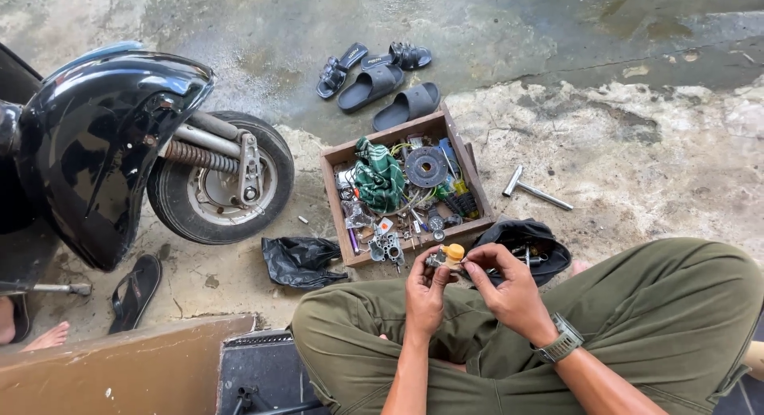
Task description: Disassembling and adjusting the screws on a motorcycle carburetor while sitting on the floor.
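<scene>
You are sitting cross-legged on the concrete floor, working just in front of the wooden tool box, on its near side. Your left hand is closing around a small metal part with a yellow cap, gripping it from below, and your right hand is pinching at the same part from the side with thumb and forefinger pressed together on it. The part is hovering just above your knees, right at the box's near edge.

Judging by how things lie, the work is looking mid-way: the part is off the machine and in your hands, and I cannot tell whether it is coming apart or going together. Loose tools are lying about unused.

Inside the box a green cloth is lying toward the far left corner, with a dark round disc beside it. Right of the box a metal T-shaped wrench is resting on the floor; at the box's near right corner a black pouch is gaping open. A crumpled black plastic bag is sitting at the near left corner. Beyond the box, dark sandals are scattered. Left of the box the scooter's rear wheel is standing. No labels are readable on any of it.
</scene>
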